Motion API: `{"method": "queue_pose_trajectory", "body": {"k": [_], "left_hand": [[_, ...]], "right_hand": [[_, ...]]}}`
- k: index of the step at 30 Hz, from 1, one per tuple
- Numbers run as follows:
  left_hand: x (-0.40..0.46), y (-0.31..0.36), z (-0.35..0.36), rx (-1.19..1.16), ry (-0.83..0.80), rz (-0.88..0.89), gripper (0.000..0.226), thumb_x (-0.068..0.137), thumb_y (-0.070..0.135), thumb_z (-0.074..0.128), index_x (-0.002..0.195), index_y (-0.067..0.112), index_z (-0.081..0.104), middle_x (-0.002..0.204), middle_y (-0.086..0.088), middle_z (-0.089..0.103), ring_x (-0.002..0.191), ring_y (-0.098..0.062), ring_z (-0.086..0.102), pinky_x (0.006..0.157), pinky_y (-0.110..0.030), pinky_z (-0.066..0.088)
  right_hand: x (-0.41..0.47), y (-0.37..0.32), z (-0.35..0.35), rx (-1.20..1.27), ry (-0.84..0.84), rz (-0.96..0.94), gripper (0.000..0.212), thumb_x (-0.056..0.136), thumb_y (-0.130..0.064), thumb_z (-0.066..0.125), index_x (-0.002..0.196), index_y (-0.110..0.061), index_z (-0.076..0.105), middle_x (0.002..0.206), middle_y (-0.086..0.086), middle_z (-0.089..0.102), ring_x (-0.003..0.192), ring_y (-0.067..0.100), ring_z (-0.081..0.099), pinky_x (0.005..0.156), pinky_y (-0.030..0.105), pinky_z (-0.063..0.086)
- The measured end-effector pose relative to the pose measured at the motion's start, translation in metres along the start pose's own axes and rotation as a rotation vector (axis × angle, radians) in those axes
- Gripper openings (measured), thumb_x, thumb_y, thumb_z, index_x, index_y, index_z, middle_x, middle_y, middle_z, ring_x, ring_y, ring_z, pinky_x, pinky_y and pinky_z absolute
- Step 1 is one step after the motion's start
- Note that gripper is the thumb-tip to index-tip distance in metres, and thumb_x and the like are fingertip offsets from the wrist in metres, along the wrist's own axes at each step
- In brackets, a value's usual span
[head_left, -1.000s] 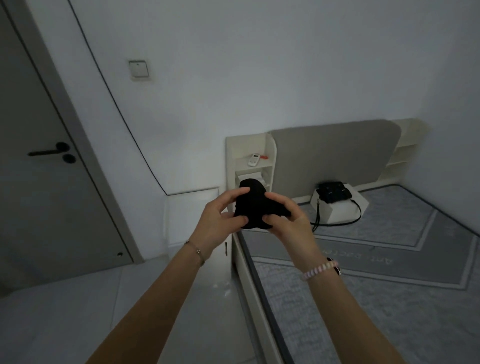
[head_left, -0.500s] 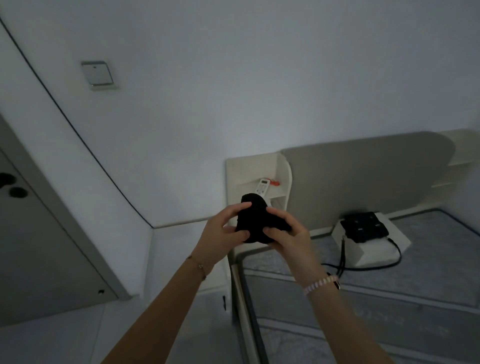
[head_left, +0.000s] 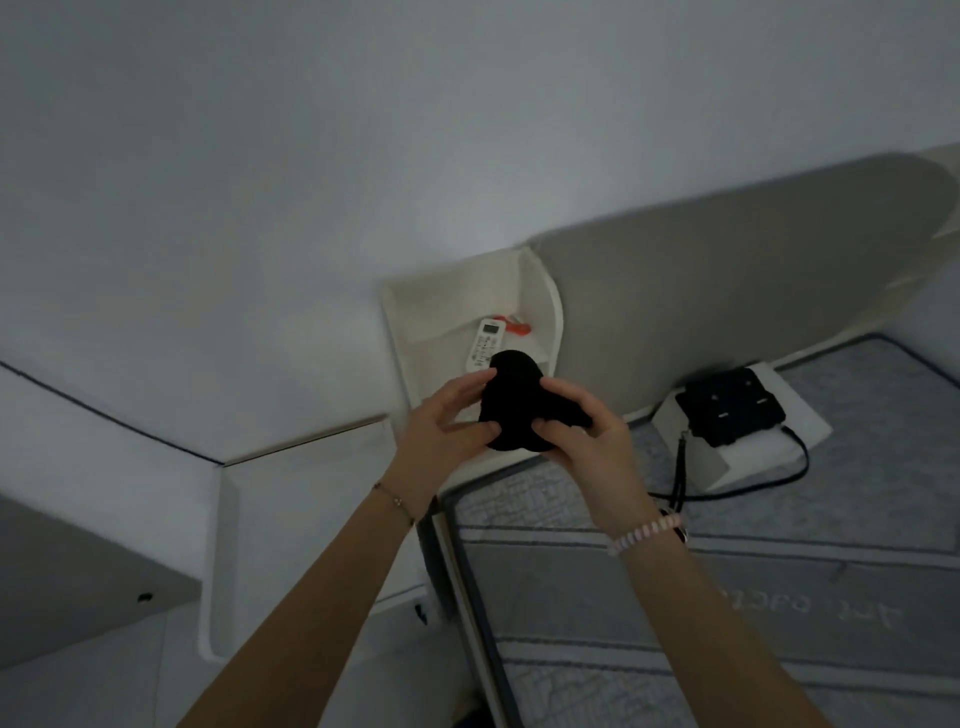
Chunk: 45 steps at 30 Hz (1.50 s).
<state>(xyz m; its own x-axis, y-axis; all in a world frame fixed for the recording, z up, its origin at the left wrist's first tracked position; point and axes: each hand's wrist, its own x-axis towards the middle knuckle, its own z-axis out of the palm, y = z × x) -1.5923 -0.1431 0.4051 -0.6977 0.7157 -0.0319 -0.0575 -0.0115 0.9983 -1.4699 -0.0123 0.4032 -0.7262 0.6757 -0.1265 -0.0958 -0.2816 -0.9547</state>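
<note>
A black bundle of soft fabric is held up in front of me, over the corner of the bed. My left hand holds its left side, thumb below and fingers on top. My right hand grips its right side, with the fingers curled round the fabric. What the bundle is exactly cannot be made out in the dim light.
A cream bedside shelf holds a white remote control and a small orange item. The grey headboard rises behind a bare mattress. On it sits a white box with a black strapped bag. A white nightstand stands left.
The view has swung right and closer to the bed; the door and wall switch have left the frame. Both hands keep the same hold on the black fabric.
</note>
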Motion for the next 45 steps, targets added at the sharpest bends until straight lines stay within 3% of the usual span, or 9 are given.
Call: {"method": "queue_pose_trajectory", "body": {"k": [5, 10, 16, 21, 25, 29, 33, 42, 45], "left_hand": [[0.047, -0.076, 0.02, -0.38, 0.194, -0.459, 0.035, 0.096, 0.011, 0.061, 0.131, 0.01, 0.061, 0.138, -0.019, 0.059, 0.111, -0.031, 0.061, 0.098, -0.039, 0.053], [0.1, -0.15, 0.029, -0.604, 0.305, -0.743, 0.046, 0.093, 0.027, 0.066, 0.136, 0.015, 0.056, 0.148, -0.015, 0.047, 0.129, -0.034, 0.051, 0.104, -0.038, 0.047], [0.159, -0.194, 0.013, -0.88, 0.449, -0.724, 0.071, 0.09, 0.035, 0.069, 0.149, 0.013, 0.036, 0.149, -0.017, 0.043, 0.123, -0.032, 0.054, 0.111, -0.042, 0.045], [0.179, -0.214, 0.0, -0.932, 0.529, -0.768, 0.053, 0.102, 0.025, 0.051, 0.149, 0.004, 0.038, 0.15, -0.024, 0.045, 0.137, -0.033, 0.048, 0.109, -0.039, 0.046], [0.182, -0.219, -0.006, -0.938, 0.543, -0.788, 0.05, 0.104, 0.022, 0.048, 0.147, -0.002, 0.039, 0.146, -0.021, 0.051, 0.132, -0.03, 0.054, 0.08, -0.032, 0.062], [0.17, -0.208, 0.001, -0.864, 0.503, -0.811, 0.043, 0.105, 0.02, 0.045, 0.138, -0.008, 0.046, 0.143, -0.02, 0.054, 0.132, -0.027, 0.054, 0.104, -0.034, 0.048], [0.151, -0.209, 0.006, -0.805, 0.473, -0.821, 0.03, 0.105, 0.021, 0.044, 0.119, -0.003, 0.056, 0.141, -0.019, 0.057, 0.131, -0.027, 0.055, 0.097, -0.038, 0.049], [0.117, -0.211, 0.006, -0.769, 0.445, -0.807, 0.038, 0.104, 0.018, 0.047, 0.138, -0.002, 0.046, 0.136, -0.021, 0.06, 0.097, -0.027, 0.067, 0.091, -0.038, 0.048], [0.118, -0.216, 0.002, -0.792, 0.431, -0.791, 0.036, 0.103, 0.021, 0.05, 0.135, 0.003, 0.049, 0.118, -0.017, 0.068, 0.092, -0.024, 0.067, 0.086, -0.038, 0.05]], "right_hand": [[0.042, 0.044, -0.038, 0.096, 0.171, 0.072, 0.039, 0.085, 0.01, 0.066, 0.109, -0.019, 0.073, 0.123, 0.012, 0.069, 0.113, 0.027, 0.068, 0.089, 0.04, 0.059], [0.064, 0.089, -0.064, 0.074, 0.24, 0.112, 0.038, 0.086, 0.009, 0.065, 0.112, -0.018, 0.073, 0.122, 0.01, 0.07, 0.115, 0.027, 0.067, 0.092, 0.04, 0.058], [0.085, 0.128, -0.079, 0.092, 0.296, 0.131, 0.04, 0.087, 0.01, 0.064, 0.114, -0.018, 0.072, 0.12, 0.008, 0.072, 0.112, 0.025, 0.069, 0.094, 0.043, 0.057], [0.097, 0.145, -0.081, 0.099, 0.311, 0.14, 0.041, 0.086, 0.01, 0.065, 0.115, -0.017, 0.072, 0.121, 0.01, 0.071, 0.112, 0.024, 0.069, 0.092, 0.04, 0.057], [0.1, 0.149, -0.079, 0.106, 0.297, 0.139, 0.041, 0.086, 0.011, 0.064, 0.111, -0.02, 0.073, 0.118, 0.006, 0.072, 0.111, 0.022, 0.07, 0.087, 0.035, 0.059], [0.099, 0.15, -0.079, 0.106, 0.304, 0.154, 0.042, 0.086, 0.011, 0.065, 0.107, -0.024, 0.074, 0.118, 0.005, 0.072, 0.111, 0.021, 0.07, 0.087, 0.035, 0.059], [0.093, 0.152, -0.078, 0.114, 0.304, 0.178, 0.043, 0.086, 0.011, 0.064, 0.108, -0.024, 0.074, 0.12, 0.006, 0.072, 0.112, 0.023, 0.069, 0.092, 0.04, 0.057], [0.102, 0.161, -0.063, 0.143, 0.295, 0.258, 0.039, 0.088, 0.003, 0.066, 0.118, -0.021, 0.071, 0.124, 0.005, 0.07, 0.115, 0.021, 0.068, 0.092, 0.038, 0.055], [0.123, 0.163, -0.046, 0.132, 0.27, 0.294, 0.042, 0.089, 0.002, 0.065, 0.124, -0.02, 0.069, 0.125, 0.005, 0.069, 0.115, 0.021, 0.067, 0.092, 0.036, 0.056]]}}
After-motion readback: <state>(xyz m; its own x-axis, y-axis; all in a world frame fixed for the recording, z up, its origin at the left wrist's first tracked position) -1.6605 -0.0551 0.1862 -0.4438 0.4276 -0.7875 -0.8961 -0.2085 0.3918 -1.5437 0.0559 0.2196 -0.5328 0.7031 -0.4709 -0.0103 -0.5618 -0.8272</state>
